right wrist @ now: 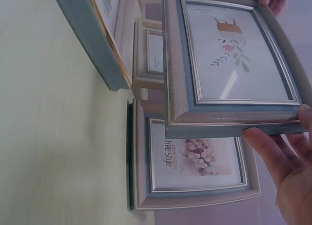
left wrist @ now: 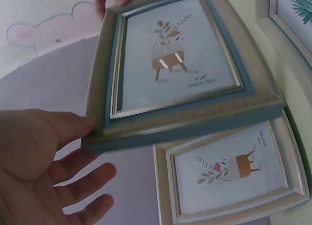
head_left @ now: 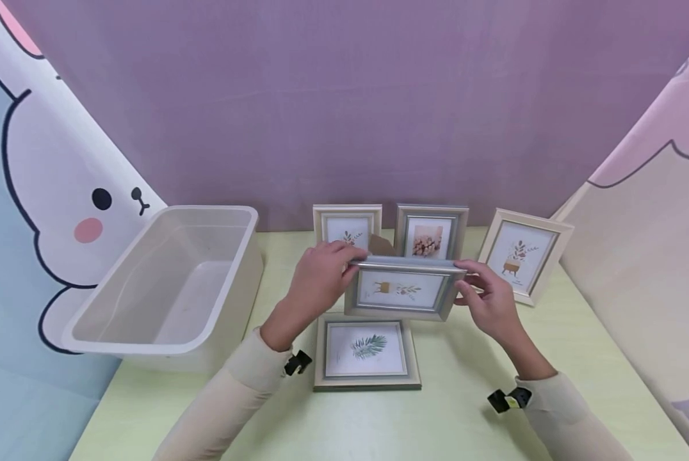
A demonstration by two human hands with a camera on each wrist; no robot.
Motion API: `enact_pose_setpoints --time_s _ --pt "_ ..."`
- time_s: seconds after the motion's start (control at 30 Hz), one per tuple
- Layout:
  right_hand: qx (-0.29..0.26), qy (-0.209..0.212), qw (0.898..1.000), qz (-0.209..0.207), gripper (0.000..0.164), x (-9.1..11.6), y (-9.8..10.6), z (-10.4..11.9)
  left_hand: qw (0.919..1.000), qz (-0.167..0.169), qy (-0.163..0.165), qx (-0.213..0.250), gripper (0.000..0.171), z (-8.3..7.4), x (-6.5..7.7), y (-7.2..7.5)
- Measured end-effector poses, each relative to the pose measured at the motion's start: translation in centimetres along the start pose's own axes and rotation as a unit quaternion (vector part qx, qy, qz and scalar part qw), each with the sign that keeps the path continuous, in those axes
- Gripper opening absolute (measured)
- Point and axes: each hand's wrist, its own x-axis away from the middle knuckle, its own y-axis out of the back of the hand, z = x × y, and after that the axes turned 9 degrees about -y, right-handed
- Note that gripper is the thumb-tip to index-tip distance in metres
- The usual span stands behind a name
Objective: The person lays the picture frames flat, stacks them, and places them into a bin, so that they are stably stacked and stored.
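Fingers of the left hand point(head_left: 324, 274) pinch one corner of a silver-edged picture frame point(head_left: 402, 289), the lower ones spread loose; those of the right hand point(head_left: 491, 301) pinch the opposite end of the same upper edge. The frame hangs between the hands above the tabletop point(head_left: 465, 410), tilted, its potted-plant print sideways. It is probably light and stiff—the smooth moulding somewhat slippery, the glossy front perhaps breakable—and best held by the opposite rims, clear of the pane. Nearer the person, a leaf-print frame point(head_left: 369, 349) lies face up. Behind stand a pale plant-print frame point(head_left: 349, 232), a flower-print frame point(head_left: 428, 240) and, at right, a cream frame point(head_left: 520, 256); at left, an open plastic bin point(head_left: 229, 282).
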Motion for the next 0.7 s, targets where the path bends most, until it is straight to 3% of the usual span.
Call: enact_pose_setpoints --time_s 0.1,0.17,0.3,0.4,0.53,0.6,0.7 --pt "0.001 0.005 1.0 0.001 0.039 0.1 0.1 0.0 0.9941 0.05 0.028 0.092 0.028 1.1 0.4 0.4" --pt "0.003 0.008 1.0 0.003 0.039 0.1 0.2 0.0 0.9791 0.081 0.057 0.177 0.032 1.9 0.6 0.6" --pt "0.003 0.015 1.0 0.005 0.039 0.0 0.1 0.1 0.9291 0.094 0.091 0.346 0.042 3.8 0.9 0.1" --pt "0.0 0.021 1.0 0.006 0.039 0.0 0.0 0.1 0.8817 0.095 0.091 0.453 0.053 5.4 1.1 -0.7" --pt "-0.005 0.027 1.0 0.01 0.04 0.0 -0.3 0.2 0.821 0.11 0.091 0.553 0.068 7.0 1.3 -2.1" --pt "-0.008 0.031 0.999 0.011 0.04 0.0 -0.5 0.3 0.8001 0.119 0.088 0.581 0.079 7.6 1.3 -2.7" --pt "-0.012 0.034 0.999 0.012 0.039 0.1 -0.7 0.4 0.7792 0.127 0.074 0.609 0.102 8.3 1.4 -3.6"
